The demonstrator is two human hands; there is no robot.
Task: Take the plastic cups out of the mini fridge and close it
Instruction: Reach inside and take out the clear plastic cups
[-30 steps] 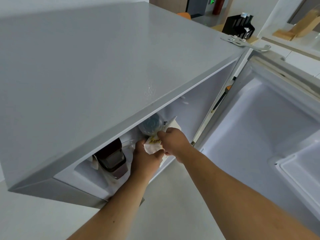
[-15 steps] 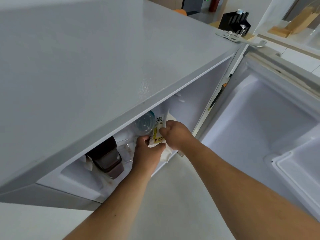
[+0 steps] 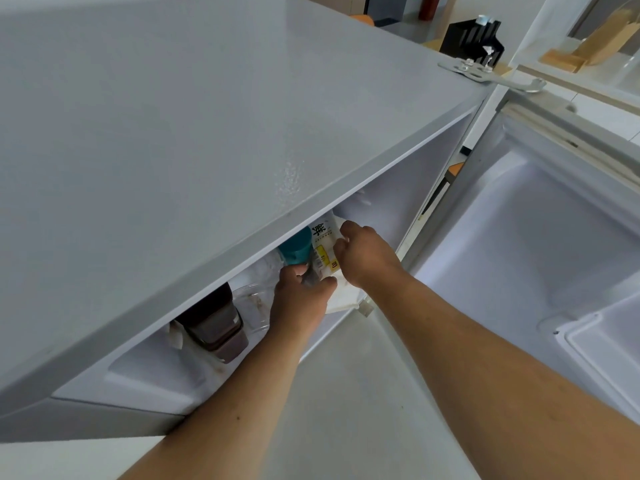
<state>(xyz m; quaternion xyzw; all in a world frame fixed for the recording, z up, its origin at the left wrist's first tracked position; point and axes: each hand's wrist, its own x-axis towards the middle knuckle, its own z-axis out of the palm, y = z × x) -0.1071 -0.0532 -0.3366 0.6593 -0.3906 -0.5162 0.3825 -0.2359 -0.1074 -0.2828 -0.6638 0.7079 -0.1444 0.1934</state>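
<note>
The grey mini fridge (image 3: 207, 133) stands open, and I look down over its top into the shelf. A teal plastic cup (image 3: 297, 244) lies tilted just under the top edge, partly hidden by it. My left hand (image 3: 301, 303) is shut around the cup's near end. My right hand (image 3: 367, 254) is beside it, with its fingers closed on a white packet (image 3: 323, 237) that has a yellow label and touches the cup's right side. The open door (image 3: 519, 254) swings out to the right.
A dark brown lidded container (image 3: 214, 323) sits on the shelf left of my left hand, with a clear dish (image 3: 252, 303) between them. The door's white inner shelves (image 3: 602, 341) jut out at the right. A black rack (image 3: 474, 36) stands beyond the fridge.
The cup has turned, so its teal body shows instead of its clear round end. Both hands have shifted slightly up and right inside the fridge, keeping their hold.
</note>
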